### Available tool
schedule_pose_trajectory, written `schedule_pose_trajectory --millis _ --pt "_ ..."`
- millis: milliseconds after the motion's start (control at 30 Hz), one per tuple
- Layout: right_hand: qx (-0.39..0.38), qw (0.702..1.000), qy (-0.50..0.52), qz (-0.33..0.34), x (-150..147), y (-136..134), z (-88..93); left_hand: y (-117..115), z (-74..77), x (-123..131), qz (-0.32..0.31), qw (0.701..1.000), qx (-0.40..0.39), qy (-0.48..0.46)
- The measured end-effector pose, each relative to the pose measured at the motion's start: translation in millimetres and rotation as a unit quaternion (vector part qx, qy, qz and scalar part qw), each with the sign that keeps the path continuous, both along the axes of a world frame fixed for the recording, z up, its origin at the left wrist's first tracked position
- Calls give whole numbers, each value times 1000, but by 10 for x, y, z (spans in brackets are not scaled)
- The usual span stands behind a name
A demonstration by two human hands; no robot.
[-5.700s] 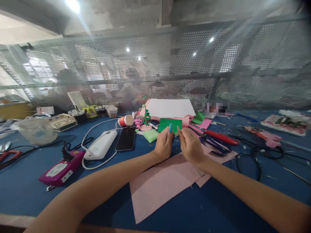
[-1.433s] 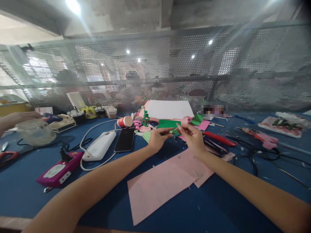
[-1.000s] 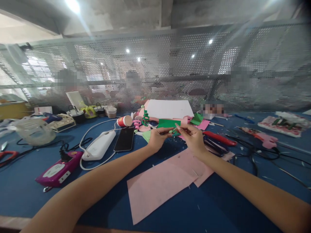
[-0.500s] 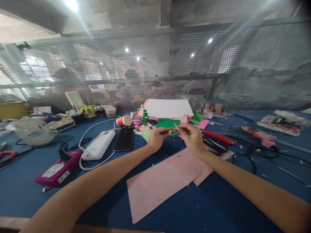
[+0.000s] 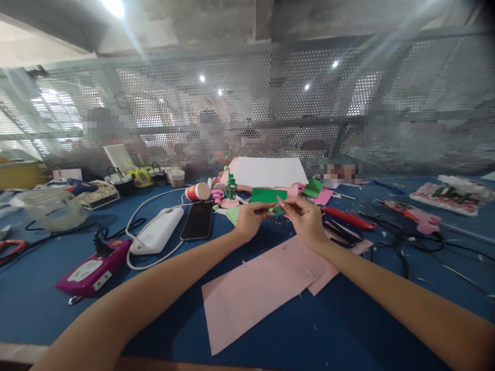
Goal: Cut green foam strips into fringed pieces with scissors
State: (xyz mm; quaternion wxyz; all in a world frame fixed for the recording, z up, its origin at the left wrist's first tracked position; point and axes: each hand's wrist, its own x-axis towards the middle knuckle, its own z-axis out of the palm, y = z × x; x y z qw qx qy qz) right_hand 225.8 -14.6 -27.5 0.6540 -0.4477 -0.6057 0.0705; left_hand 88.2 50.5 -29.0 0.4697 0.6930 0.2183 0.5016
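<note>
My left hand [image 5: 249, 222] and my right hand [image 5: 307, 222] meet over the middle of the table, fingertips pinched close together. Between them is something small and pale greenish, too small to name. Just behind the fingers lies a dark green paper piece [image 5: 266, 195]. Below my hands, a long pink paper sheet [image 5: 255, 296] lies slantwise on the blue table [image 5: 162, 319]. A red-handled tool [image 5: 350, 218] rests right of my right hand. Light green paper [image 5: 232, 215] lies beside my left hand.
To the left are a black phone [image 5: 197, 221], a white power bank [image 5: 158, 232] with its cable, and a purple power strip [image 5: 95, 270]. A pink glue gun [image 5: 419, 219] with cords lies right. White sheets [image 5: 270, 172] are stacked behind, before a perforated metal screen [image 5: 247, 103].
Almost nothing differs. Both hands keep their pinch at the same spot, with only a slight shift of the fingers.
</note>
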Motion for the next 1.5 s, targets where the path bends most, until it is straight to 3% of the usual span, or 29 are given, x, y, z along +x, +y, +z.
schedule_pose_trajectory --millis 233,467,633,800,867,933,1033,1133,1367,1500 --pt "-35 987 148 57 28 134 -87 27 -12 8 31 999 -28 -9" --pt "-34 988 141 62 15 132 -126 12 -2 6 15 999 -44 -21" --pt "-35 992 117 -11 33 125 -108 32 -30 -7 13 999 -33 -12" --pt "-23 991 -3 -134 161 224 -133 41 -45 -25 45 996 23 79" --pt "-15 981 -87 -175 235 276 -166 14 -35 -38 59 979 91 172" --pt "-21 956 -205 -209 314 308 -193 -33 -24 -53 75 939 191 275" --pt "-45 920 -350 -169 424 310 -176 -119 -19 -68 105 867 321 366" --pt "-45 894 -427 -130 480 316 -70 -184 -24 -75 132 824 374 404" --pt "-83 836 -542 13 285 574 282 -244 -5 -109 150 807 393 414" --pt "-186 828 -527 -42 153 742 466 -262 8 -129 153 800 402 419"
